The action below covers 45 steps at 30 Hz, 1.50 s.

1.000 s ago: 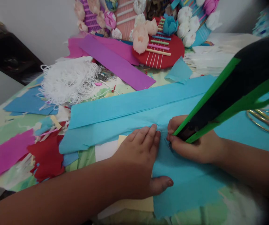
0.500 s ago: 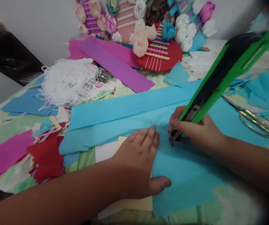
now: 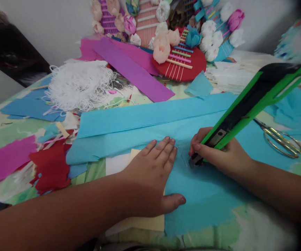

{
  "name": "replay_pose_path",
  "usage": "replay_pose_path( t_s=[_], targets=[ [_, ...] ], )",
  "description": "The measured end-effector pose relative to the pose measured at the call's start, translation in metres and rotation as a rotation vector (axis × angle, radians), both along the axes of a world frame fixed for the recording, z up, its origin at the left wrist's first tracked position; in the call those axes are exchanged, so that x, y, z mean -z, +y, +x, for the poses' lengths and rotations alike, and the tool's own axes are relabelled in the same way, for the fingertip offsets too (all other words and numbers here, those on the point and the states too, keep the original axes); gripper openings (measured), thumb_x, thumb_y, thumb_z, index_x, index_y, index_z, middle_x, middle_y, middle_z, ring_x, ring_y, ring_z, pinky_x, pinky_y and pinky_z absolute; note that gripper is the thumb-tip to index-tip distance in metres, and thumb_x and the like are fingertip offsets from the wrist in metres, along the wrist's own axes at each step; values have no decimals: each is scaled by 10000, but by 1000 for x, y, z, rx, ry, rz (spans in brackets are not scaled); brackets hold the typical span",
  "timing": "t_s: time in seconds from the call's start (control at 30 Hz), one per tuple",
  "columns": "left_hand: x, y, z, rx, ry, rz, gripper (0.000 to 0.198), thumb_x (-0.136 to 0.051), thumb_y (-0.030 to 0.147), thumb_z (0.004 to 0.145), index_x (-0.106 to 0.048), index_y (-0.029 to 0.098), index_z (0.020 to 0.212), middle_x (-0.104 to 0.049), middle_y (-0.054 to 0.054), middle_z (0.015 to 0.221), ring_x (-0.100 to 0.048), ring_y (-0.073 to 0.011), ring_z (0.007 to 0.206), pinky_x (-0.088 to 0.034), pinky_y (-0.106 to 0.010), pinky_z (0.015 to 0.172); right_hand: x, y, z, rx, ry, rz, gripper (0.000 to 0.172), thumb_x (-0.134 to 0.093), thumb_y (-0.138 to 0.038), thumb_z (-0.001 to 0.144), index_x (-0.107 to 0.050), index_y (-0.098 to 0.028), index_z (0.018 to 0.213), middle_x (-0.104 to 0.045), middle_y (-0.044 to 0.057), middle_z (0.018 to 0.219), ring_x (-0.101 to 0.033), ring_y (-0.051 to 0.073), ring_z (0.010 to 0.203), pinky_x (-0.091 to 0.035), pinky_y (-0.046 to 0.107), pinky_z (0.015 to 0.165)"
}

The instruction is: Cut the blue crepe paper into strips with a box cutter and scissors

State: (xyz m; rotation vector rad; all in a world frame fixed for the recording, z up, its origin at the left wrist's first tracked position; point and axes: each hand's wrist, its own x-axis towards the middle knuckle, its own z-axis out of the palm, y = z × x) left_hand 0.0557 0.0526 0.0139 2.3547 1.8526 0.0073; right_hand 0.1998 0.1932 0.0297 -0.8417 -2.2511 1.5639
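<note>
My right hand (image 3: 215, 150) grips a green and black utility knife (image 3: 234, 118) low near its blade. The knife leans up to the right, and its blade tip meets the turquoise crepe paper (image 3: 200, 202). A faint line shows on the paper just left of the tip. Flat on the paper's left part lies my left hand (image 3: 155, 174), fingers stretched forward and thumb out to the right. Cream and white sheets (image 3: 150, 225) stick out from beneath the left hand and the paper. Behind the hands, a folded turquoise strip (image 3: 140, 118) runs across the table.
Gold-handled scissors (image 3: 281, 139) lie on the right. White string (image 3: 79, 85) is heaped at the back left, near purple paper (image 3: 137, 73). Red scraps (image 3: 51, 165) and magenta paper (image 3: 9, 160) lie left. A red disc (image 3: 187, 66) with paper flowers stands at the back.
The top of the utility knife has tilted lower, while its blade stays at nearly the same place on the paper. My left hand still lies flat. The whole view has shifted slightly.
</note>
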Motion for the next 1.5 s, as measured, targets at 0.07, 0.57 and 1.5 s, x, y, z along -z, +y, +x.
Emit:
replay_pose_path(
  t_s=[0.07, 0.57, 1.5],
  targets=[
    [0, -2, -1, 28, -3, 30, 804, -297, 607, 833, -259, 6, 1364, -161, -210, 1447, -93, -317, 1349, -117, -470, 1072, 5, 2, 0, -18, 6, -22, 163, -584, -333, 712, -532, -197, 640, -580, 3, 551, -548, 138, 494, -452, 262, 455],
    [-1, -5, -3, 129, -37, 9, 627, -330, 519, 874, -307, 129, 1364, -229, -138, 1448, -208, -290, 1331, -179, -527, 1042, 5, 10, -3, -89, 25, 37, 276, -613, -412, 693, -508, -185, 576, -574, 1, 540, -550, 128, 489, -445, 242, 434],
    [-2, -5, -5, 133, -114, 21, 564, -433, 504, 838, -390, 199, 1311, -339, -139, 1403, -256, -320, 1309, -194, -564, 1033, 6, -1, -2, -118, 95, 232, 225, -588, -309, 693, -430, -214, 564, -560, -14, 534, -545, 119, 470, -424, 234, 416]
  ],
)
